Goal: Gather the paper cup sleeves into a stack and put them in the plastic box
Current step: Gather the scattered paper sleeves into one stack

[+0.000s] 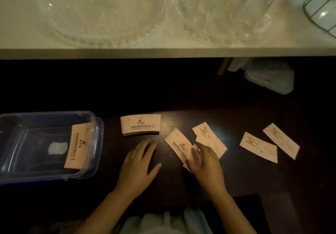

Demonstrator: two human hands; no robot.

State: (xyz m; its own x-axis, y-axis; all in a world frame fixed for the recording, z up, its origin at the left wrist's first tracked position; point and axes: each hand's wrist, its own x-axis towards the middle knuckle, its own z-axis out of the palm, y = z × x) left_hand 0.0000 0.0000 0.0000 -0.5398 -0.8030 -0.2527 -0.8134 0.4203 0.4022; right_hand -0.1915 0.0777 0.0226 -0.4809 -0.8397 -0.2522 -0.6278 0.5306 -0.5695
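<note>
Dark wood makes up the desk (200,179), and the dim light on it is the first risk: pale sleeves near the edges are easy to miss. At the left sits the plastic box (96,143), clear with a blue rim, already holding 1 sleeve (77,146) tilted against its right wall; a new stack dropped on that slant could slide or fan out. Just right of the box lies a small squared stack (140,125). Further right, 2 loose sleeves (269,146) overlap, well apart from the hands. The right hand (205,164) presses down on 2 overlapping sleeves (181,145), fingers closing over their near ends; whether it has actually lifted them I cannot tell. Thin card flat on a smooth top gives little edge to catch, so 1 may slip away sideways. The left hand (139,163) rests flat, fingers spread, gripping nothing.
</note>
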